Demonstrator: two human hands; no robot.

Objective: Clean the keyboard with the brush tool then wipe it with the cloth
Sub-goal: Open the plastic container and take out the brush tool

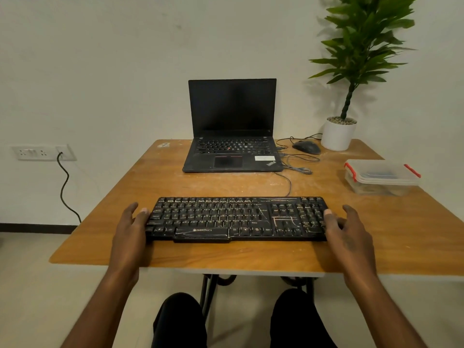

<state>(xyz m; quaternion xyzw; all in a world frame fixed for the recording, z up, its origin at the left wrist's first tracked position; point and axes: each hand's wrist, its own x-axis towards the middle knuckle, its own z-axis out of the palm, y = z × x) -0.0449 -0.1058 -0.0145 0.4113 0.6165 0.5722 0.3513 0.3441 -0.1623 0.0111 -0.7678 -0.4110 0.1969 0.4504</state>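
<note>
Dusty black keyboard lying near the table's near edge, left hand gripping its left end, right hand gripping its right end, laptop far behind, lidded plastic container at right

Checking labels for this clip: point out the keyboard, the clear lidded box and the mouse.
keyboard [236, 218]: head view, middle key rows.
clear lidded box [380, 175]: head view, lid top.
mouse [306, 146]: head view, its back.

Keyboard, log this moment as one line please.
keyboard dusty, on table | left hand, right hand grip its ends | brushing not started
</note>
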